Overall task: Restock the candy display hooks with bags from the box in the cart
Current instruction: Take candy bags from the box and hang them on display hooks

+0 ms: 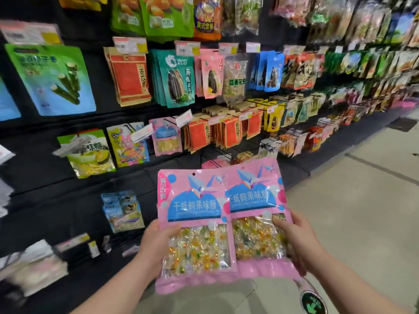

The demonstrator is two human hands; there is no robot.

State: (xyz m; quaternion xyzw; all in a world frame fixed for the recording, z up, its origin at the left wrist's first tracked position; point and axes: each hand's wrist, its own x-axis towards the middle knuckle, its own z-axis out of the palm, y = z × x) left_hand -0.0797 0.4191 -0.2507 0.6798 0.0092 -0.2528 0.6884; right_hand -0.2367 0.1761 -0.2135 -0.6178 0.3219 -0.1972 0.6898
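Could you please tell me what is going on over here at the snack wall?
A person faces the snack display with two candy bags held side by side. The left hand grips the left pink bag, and the right hand grips the right pink bag. Neither is on a hook yet. A matching hung bag shows above them.

candy bags [199,207]: pink, blue label | display wall [68,200]: black

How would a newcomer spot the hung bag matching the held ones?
On the black display wall, find the row above the held bags. The hung pink bag sits left of the red packs, the row's only pink one with a blue label.
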